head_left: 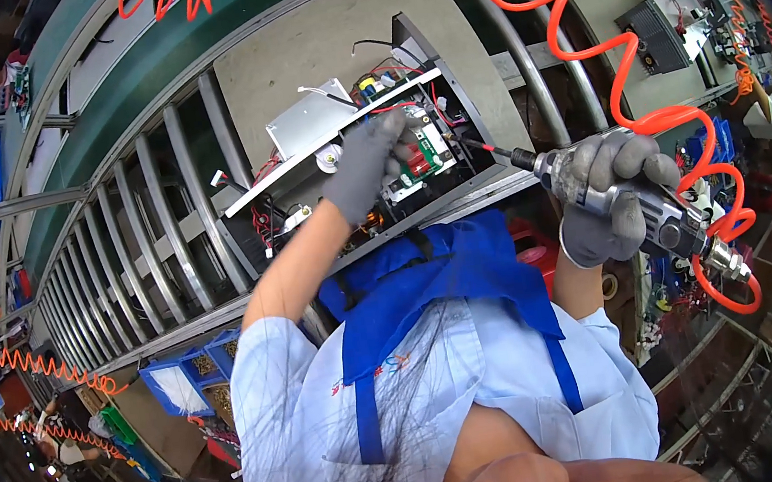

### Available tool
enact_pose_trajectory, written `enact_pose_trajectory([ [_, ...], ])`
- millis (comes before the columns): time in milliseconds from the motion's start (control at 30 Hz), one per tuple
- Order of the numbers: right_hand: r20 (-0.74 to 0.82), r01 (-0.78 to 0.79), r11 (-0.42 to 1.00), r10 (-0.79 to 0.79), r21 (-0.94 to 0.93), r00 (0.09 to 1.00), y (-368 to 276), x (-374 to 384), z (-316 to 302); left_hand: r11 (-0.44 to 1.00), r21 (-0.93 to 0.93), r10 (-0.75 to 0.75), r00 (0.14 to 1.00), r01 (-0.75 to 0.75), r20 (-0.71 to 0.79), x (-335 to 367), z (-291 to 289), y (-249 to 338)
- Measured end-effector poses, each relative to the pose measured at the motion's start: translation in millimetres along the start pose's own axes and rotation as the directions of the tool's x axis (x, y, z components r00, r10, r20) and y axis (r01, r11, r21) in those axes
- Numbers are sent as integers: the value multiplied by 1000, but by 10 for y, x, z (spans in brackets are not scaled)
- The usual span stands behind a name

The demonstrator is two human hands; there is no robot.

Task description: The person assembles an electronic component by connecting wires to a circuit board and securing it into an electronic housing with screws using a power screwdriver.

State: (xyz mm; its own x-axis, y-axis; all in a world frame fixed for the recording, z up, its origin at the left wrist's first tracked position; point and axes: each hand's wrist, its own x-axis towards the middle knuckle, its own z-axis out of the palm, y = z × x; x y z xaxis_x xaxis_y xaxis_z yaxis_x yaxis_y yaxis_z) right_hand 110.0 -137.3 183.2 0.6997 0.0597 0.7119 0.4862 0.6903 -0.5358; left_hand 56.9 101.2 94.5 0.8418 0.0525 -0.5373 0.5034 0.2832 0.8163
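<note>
My left hand (365, 162), in a grey glove, reaches into an open metal chassis (456, 102) and presses on a green circuit board (422, 157) inside it. My right hand (614, 196), also gloved, grips a pneumatic screwdriver (652, 208) with an orange coiled air hose (613, 49). The driver's bit tip (490, 148) points left toward the right side of the board. Red and black wires (268, 222) and a silver metal box (309, 120) sit in the chassis. The chassis rests on a grey pallet board (304, 44) on the roller conveyor.
A roller conveyor (155, 240) with metal rails runs diagonally across the view. Another opened unit (659, 34) sits further down the line at upper right. Blue parts bins (195, 370) hang below the conveyor at left. More orange coiled hoses (26, 367) hang at lower left.
</note>
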Motion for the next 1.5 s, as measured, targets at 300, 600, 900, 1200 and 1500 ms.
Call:
enact_pose_trajectory([
  [300, -93, -95, 985, 82, -141, 992, 149, -89, 123, -17, 855, 304, 812, -518, 498, 907, -310, 227],
  [600, -169, -250, 947, 218, -202, 961, 571, -150, 93, -200, 707, 161, 689, -678, 706, 994, -315, 333],
  [900, -173, -426, 887, 397, -181, 901, 765, -226, 85, -307, 587, 148, 572, -749, 807, 1117, -280, 331],
  [1200, -146, -576, 779, 558, -248, 817, 850, -128, 232, -326, 620, -64, 671, -714, 739, 1277, -158, 343],
  [1500, 121, -334, 731, 492, -595, 862, 1202, -126, 552, 413, 457, 320, 595, -788, 737, 2553, -641, -927],
])
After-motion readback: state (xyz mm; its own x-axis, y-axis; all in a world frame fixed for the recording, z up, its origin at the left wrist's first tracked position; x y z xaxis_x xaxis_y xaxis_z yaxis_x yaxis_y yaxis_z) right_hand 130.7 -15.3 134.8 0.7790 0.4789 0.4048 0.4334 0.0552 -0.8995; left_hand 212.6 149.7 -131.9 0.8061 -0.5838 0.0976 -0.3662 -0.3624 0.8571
